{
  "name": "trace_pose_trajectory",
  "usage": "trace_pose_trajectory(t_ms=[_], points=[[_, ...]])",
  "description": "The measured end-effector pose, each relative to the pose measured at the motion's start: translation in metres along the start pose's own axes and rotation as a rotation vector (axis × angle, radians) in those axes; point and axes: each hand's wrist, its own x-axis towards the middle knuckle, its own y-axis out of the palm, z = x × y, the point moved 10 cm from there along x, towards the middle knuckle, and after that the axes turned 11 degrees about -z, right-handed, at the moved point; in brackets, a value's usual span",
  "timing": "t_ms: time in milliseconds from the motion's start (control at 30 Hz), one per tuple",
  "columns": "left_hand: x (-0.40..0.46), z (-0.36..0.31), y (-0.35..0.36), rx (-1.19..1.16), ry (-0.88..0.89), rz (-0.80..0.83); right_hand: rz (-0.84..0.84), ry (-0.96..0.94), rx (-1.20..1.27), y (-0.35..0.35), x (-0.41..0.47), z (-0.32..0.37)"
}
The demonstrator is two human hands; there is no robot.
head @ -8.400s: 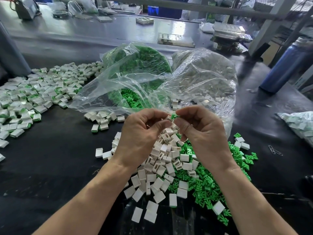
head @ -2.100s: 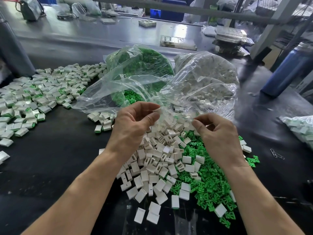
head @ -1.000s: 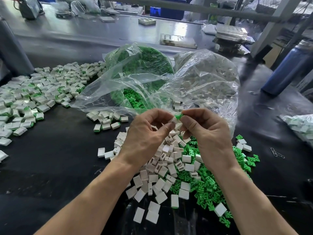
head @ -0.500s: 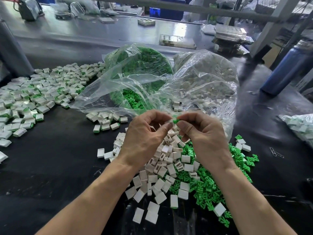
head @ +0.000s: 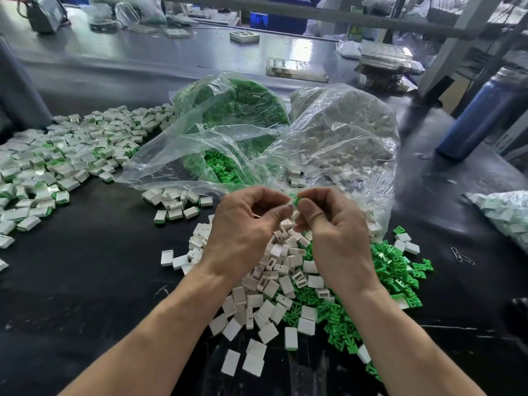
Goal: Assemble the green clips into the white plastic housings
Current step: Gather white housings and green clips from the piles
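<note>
Both hands are raised together over the loose stock on the black work mat (head: 85, 281). The left hand (head: 243, 232) has its fingers curled, pinching a white housing (head: 291, 205) between thumb and fingertips. The right hand (head: 334, 227) is likewise curled, pinching a green clip (head: 298, 199) against the housing's end; clip and housing are touching, but how far the clip is seated cannot be told.

Directly beneath the hands lies a heap of empty white housings (head: 271, 281), partly hidden by the wrists. Touching it on the right is a heap of loose green clips (head: 394, 278), with a few housings scattered over it.

Behind the hands, two clear plastic bags lie side by side with their open mouths facing the person: the bag of green clips (head: 231, 110) on the left, the bag of white housings (head: 343, 132) on the right. Their slack film spreads forward, just beyond the fingertips.

A small cluster of assembled units (head: 177, 205) sits to the left of the hands; a large spread of assembled units (head: 57, 161) covers the far left of the mat. A blue bottle (head: 480, 115) stands at the far right, two paper clips (head: 461, 255) lie near the right heap, and another filled bag (head: 505, 212) lies at the right edge.
</note>
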Motion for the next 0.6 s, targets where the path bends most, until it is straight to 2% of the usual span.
trace_pose_trajectory(t_ms=[233, 600], points=[[0.000, 0.001, -0.002, -0.113, -0.068, -0.011, 0.018, 0.106, 0.112, 0.007, -0.005, -0.005], [-0.003, -0.010, -0.003, 0.012, 0.061, -0.017, 0.070, 0.048, 0.118, 0.002, 0.003, 0.001]])
